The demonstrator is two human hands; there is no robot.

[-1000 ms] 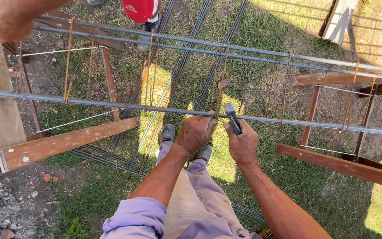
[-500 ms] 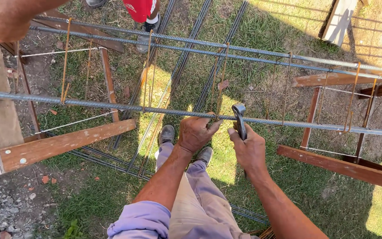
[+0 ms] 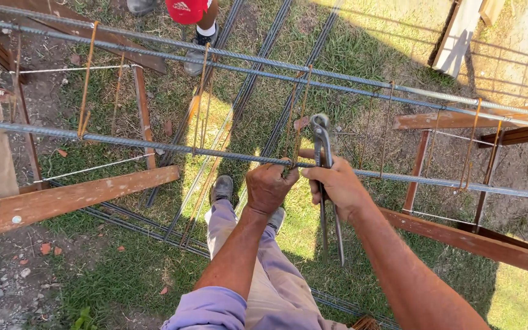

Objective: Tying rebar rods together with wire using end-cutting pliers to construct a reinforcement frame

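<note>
Your left hand [image 3: 268, 186] is clamped on the near rebar [image 3: 154, 146], which runs left to right across the view, slanting slightly downward to the right. Your right hand [image 3: 340, 186] has its grip closed around the pincers [image 3: 325, 177] just beside it. The pincers stand nearly upright, head up above the bar, long handles pointing down toward the grass [image 3: 123, 275]. A rusty wire stirrup [image 3: 297, 116] hangs between your hands. A wooden plank [image 3: 74, 198] lies left.
</note>
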